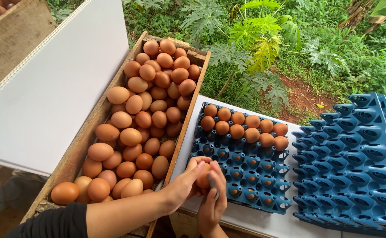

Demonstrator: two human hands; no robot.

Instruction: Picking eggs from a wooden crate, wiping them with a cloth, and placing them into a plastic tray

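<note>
Both hands meet low in the view, at the near left corner of a blue egg tray (241, 176), and between them they cup a brown egg (203, 176). The left hand (185, 183) comes in from the left on a forearm with a black sleeve; its fingers wrap the egg's left side and top. The right hand (213, 200) rises from below, its fingers pressed against the egg's right side. The hands are together, closed on the egg, which shows only as a sliver of shell between the fingers. It sits just above the tray's nearest empty cups, at its left edge; whether it touches the tray cannot be told.

The blue egg tray lies on a white desk (254, 220). Its two far rows hold brown eggs (241, 125); the nearer rows are empty cups. To the right, just beside it, stands a stack of empty blue trays (356, 163).

To the left of the hands, touching the desk's edge, is a long wooden crate (83, 145) heaped with loose brown eggs (144, 119). A white board (56, 83) lies further left. Green plants (263, 39) grow beyond the desk.
</note>
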